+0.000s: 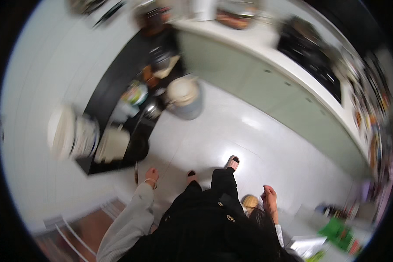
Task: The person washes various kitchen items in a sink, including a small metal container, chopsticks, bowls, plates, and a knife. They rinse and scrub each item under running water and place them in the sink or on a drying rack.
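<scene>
My left hand (152,174) hangs in front of me with its fingers curled in and nothing visible in it. A bracelet circles its wrist below a light grey sleeve. On the other side, my right hand (269,198) is loosely bent, fingers a little apart, and appears to hold nothing. Close to the left hand is the corner of a low black shelf unit (114,166). Between the hands are my feet in pink slippers (234,162) on the pale floor (216,137). A yellowish rounded thing (250,201) lies beside the right hand.
A lidded bucket (185,98) stands on the floor by the shelf unit. White tubs (73,132) and a beige container (114,144) sit at its left. Pale green cabinets (265,85) run under a white counter (229,32) with a black cooktop (309,59). A green bag (337,232) lies lower right.
</scene>
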